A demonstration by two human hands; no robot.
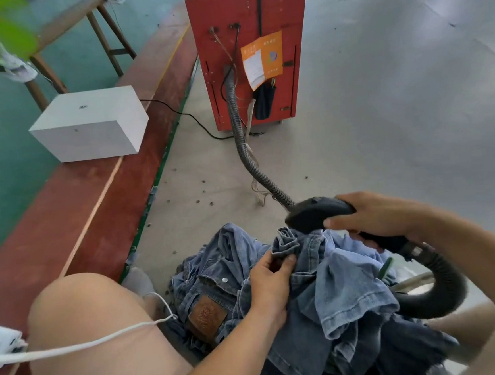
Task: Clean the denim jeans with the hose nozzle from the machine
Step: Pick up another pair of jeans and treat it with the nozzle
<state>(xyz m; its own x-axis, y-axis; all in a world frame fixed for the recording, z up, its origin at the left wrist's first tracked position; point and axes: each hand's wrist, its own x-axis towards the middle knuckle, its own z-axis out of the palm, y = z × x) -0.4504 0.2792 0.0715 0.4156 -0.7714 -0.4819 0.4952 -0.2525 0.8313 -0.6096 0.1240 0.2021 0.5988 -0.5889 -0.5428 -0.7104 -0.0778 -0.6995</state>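
Denim jeans (331,293): bunched in a heap on the person's lap and the floor, at 6 o'clock of the view; the brown leather waistband patch (207,316) faces up at the heap's 9 o'clock side.
Hose nozzle (316,214): black, held over the 12 o'clock edge of the heap, its mouth touching or just above a raised fold; contact cannot be confirmed.
Hose (240,128): grey ribbed line running from the nozzle toward 12 o'clock into the red machine (247,54); a second loop curves past the right forearm at 4 o'clock.
Right hand (373,216): fingers wrapped around the nozzle body, thumb on the near side.
Left hand (273,286): thumb and fingers pinch a gathered fold of denim just beside the nozzle mouth, at its 7 o'clock.
Step in hand (judgement): presenting a fold to the nozzle for cleaning.
Technique: keep the pinched fold taut and lifted so one layer meets the mouth; loose cloth is likely to be drawn in and block it.
Technique: pass the nozzle along seams and hems, then regrip an untreated section.
Technique: keep left fingertips clear of the mouth.
Hose care: leave slack in the 4 o'clock loop; a kink would probably choke flow.
Surroundings: white box (90,124) on the red ledge at 10 o'clock; white cord (84,343) across the knee at 8 o'clock.
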